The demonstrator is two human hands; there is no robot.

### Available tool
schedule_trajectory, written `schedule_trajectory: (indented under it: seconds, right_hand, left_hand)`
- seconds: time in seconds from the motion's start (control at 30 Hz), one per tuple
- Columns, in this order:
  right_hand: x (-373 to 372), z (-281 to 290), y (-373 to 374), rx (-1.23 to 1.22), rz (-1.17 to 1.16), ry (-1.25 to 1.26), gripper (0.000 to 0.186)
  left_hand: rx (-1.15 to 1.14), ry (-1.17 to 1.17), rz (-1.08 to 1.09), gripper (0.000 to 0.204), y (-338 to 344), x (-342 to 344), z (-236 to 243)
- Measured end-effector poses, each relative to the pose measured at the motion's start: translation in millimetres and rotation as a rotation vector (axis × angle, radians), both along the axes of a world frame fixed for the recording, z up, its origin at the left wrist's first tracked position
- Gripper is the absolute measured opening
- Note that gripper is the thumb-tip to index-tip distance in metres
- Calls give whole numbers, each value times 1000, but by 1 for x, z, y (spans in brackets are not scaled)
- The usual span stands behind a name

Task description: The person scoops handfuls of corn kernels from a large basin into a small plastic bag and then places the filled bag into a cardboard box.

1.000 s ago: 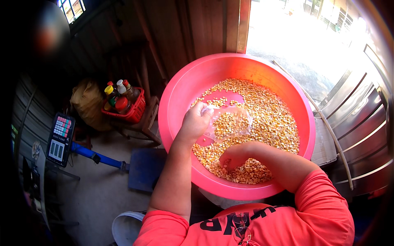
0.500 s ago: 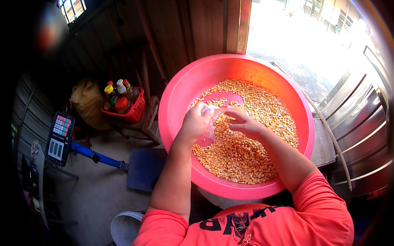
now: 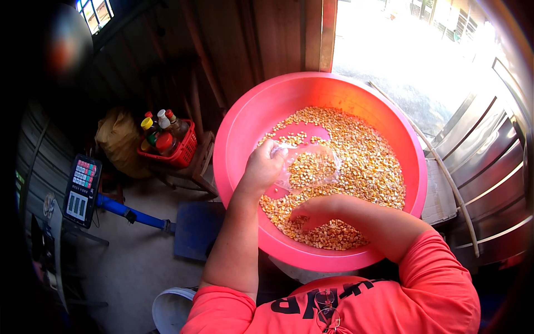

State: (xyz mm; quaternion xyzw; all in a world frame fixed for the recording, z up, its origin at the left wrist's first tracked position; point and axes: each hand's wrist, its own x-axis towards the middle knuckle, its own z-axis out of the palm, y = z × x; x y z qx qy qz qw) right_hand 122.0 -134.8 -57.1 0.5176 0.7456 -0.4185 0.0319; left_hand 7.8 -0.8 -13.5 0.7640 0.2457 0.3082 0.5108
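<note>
A big round pink tub (image 3: 236,139) holds loose yellow corn kernels (image 3: 372,167), heaped toward its right and near sides. My left hand (image 3: 264,167) is over the tub's left part, closed on the edge of a clear plastic bag (image 3: 328,172). The bag lies spread over the kernels, and corn shows in or through it; I cannot tell which. My right hand (image 3: 320,211) reaches down into the kernels at the near side, close below the bag. Its fingertips are sunk in the corn, so whether it grips any is hidden.
Left of the tub, a red basket (image 3: 186,146) of bottles and jars stands on a wooden stool (image 3: 197,172). A scale with a blue post (image 3: 136,215), keypad display (image 3: 82,189) and dark platform (image 3: 197,229) is nearby. A white bucket (image 3: 172,306) stands below; a long stick (image 3: 445,175) leans right.
My right hand has left the bag's mouth and come down nearer me into the corn. The bag now lies spread flatter, its edge still in my left hand.
</note>
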Motion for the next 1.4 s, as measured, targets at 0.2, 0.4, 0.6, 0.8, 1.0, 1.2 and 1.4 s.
schedule_trajectory:
  seconds: [0.2, 0.4, 0.6, 0.8, 1.0, 1.2, 1.4]
  right_hand:
    - [-14, 6, -4, -124, 128, -78, 34]
    - [-2, 5, -1, -287, 50, -6, 25]
    - [35, 34, 5, -290, -486, 372, 13]
    - [56, 2, 13, -32, -972, 1208, 45]
    - [54, 4, 13, 260, -842, 822, 43]
    - [40, 27, 5, -75, -513, 531, 20]
    - [7, -3, -2, 45, -53, -53, 39]
  left_hand:
    - [-6, -2, -4, 12, -3, -1, 5]
    - [-31, 0, -12, 12, -4, -2, 7]
    - [-21, 0, -5, 12, -4, -2, 7]
    - [-21, 16, 0, 12, -8, -1, 13]
    - [10, 0, 11, 12, -5, -1, 8]
    - [0, 19, 19, 13, -5, -3, 9]
    - [-17, 3, -7, 13, -2, 0, 4]
